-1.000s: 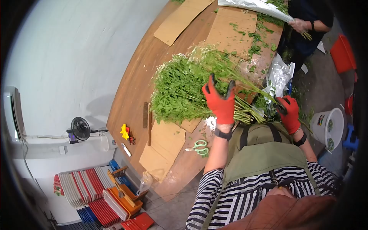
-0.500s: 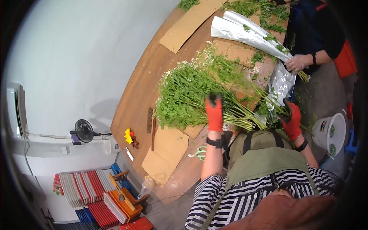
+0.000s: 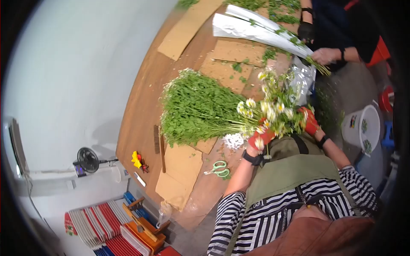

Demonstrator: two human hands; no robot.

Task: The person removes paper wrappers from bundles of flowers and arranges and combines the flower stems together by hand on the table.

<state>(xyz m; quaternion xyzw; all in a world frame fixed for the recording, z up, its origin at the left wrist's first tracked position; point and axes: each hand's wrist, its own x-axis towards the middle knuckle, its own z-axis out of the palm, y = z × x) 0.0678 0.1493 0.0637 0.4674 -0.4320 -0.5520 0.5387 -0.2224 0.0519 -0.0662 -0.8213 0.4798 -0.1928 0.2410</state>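
Note:
A loose bunch of white daisies (image 3: 273, 112) with yellow centres and green leaves stands up in front of my apron, its heads toward the camera. My left hand (image 3: 262, 140), in a red glove, closes on the near left side of the bunch. On the right side, my right hand (image 3: 311, 121), gloved in red too, grips among the leaves. Blossoms hide many of the fingertips, and the lower stems are out of sight. A large pile of leafy green stems with small white flowers (image 3: 198, 109) lies on the table to the left.
Green-handled scissors (image 3: 218, 169) and a brush (image 3: 159, 147) lie on the wooden table (image 3: 145, 113) near cardboard sheets (image 3: 179, 173). Across from me, a co-worker's hand (image 3: 326, 56) holds a white-wrapped bouquet (image 3: 260, 32). A white bucket (image 3: 361, 128) stands at right.
My left hand has moved right and down from the green pile to the daisies. The daisy heads now show between my hands. The co-worker's second, dark-gloved hand has come to the wrapped bouquet.

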